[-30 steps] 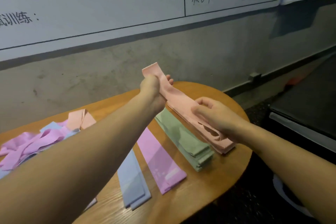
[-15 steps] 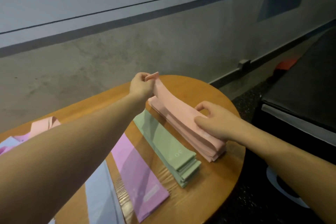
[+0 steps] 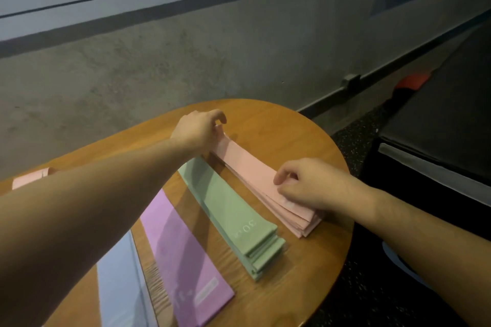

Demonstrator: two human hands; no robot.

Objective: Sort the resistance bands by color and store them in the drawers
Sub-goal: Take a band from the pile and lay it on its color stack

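Head view: I see my left hand (image 3: 198,129) pinching the far end of the flat pink resistance-band stack (image 3: 255,175) on the round wooden table (image 3: 300,141), my right hand (image 3: 308,184) curled on its near end; green stack (image 3: 233,215) beside.

round wooden table (image 3: 300,141) | on it, side by side: pink band stack (image 3: 255,175), green band stack (image 3: 233,210), purple band (image 3: 180,252), blue band (image 3: 117,287) | loose pink band (image 3: 29,178) at far left
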